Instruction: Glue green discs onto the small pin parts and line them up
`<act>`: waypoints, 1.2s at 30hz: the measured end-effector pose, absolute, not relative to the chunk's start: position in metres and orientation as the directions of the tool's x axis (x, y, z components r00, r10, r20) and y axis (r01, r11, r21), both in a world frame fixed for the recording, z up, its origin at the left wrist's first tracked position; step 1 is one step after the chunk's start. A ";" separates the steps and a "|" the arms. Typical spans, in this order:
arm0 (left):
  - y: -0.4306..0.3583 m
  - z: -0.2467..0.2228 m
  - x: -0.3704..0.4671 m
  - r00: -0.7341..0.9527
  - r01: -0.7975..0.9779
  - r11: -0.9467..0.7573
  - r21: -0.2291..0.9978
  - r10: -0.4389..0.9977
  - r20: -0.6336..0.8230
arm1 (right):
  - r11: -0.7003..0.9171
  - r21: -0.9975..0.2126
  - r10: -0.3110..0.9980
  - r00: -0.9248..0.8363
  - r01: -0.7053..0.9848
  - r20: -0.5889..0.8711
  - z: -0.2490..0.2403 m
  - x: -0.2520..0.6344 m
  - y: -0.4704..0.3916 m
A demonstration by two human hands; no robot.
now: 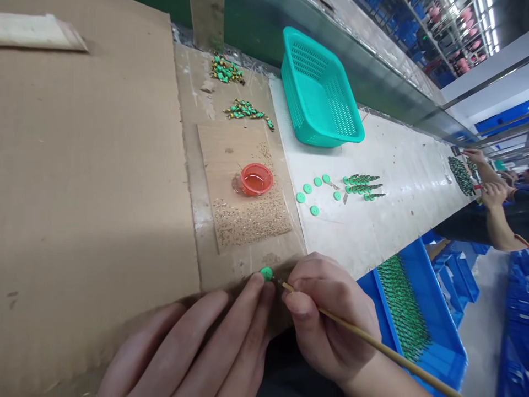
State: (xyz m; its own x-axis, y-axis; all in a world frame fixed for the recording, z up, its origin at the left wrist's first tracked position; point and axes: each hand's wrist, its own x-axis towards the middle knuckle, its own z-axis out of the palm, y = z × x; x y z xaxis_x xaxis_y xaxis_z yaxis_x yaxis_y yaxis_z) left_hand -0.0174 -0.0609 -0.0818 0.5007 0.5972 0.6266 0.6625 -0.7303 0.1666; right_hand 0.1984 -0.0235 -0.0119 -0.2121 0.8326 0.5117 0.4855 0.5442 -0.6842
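Note:
Between the fingertips of my left hand (215, 344) is a small round green disc, like a button (268, 273), at the table's near edge. My right hand (336, 311) pinches a thin wooden stick (388, 348), its dark narrow tip close to the disc; I cannot tell whether they touch. Beyond my hands, a small red cup (257, 180) of liquid stands on a cardboard piece (223, 160) dotted with brown specks. Several loose green discs (308, 188) lie to the right, beside rows of green discs with dark twisted stems (363, 187).
A turquoise basket (328, 99) stands at the back. Small green-and-yellow pieces (227, 70) lie in piles behind the cup. Cardboard (95, 165) covers the left. At right, a blue bin (448, 353) holds many green pieces; another person's hands (494, 194) work farther along.

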 end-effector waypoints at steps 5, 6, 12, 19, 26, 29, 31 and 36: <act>-0.058 -0.084 -0.017 0.458 0.685 -0.710 0.165 0.596 0.660 | 0.532 -0.708 0.843 -0.214 0.464 0.493 -0.012 0.199 -0.022; -0.058 -0.083 -0.017 0.457 0.687 -0.708 0.167 0.599 0.658 | 0.529 -0.711 0.845 -0.214 0.463 0.489 -0.013 0.199 -0.022; -0.058 -0.082 -0.016 0.483 0.673 -0.726 0.140 0.575 0.661 | 0.553 -0.691 0.827 -0.204 0.465 0.524 -0.013 0.197 -0.021; -0.058 -0.082 -0.017 0.503 0.661 -0.739 0.135 0.568 0.651 | 0.541 -0.692 0.836 -0.218 0.478 0.504 -0.012 0.196 -0.021; -0.058 -0.083 -0.015 0.490 0.672 -0.728 0.136 0.575 0.655 | 0.528 -0.695 0.844 -0.213 0.488 0.492 -0.012 0.198 -0.021; -0.058 -0.081 -0.014 0.479 0.681 -0.717 0.147 0.588 0.652 | 0.526 -0.690 0.845 -0.217 0.497 0.488 -0.012 0.197 -0.021; -0.058 -0.081 -0.013 0.470 0.684 -0.714 0.147 0.586 0.660 | 0.529 -0.690 0.843 -0.217 0.493 0.492 -0.012 0.197 -0.021; -0.058 -0.083 -0.015 0.493 0.681 -0.723 0.120 0.573 0.654 | 0.531 -0.704 0.840 -0.184 0.472 0.510 -0.013 0.195 -0.021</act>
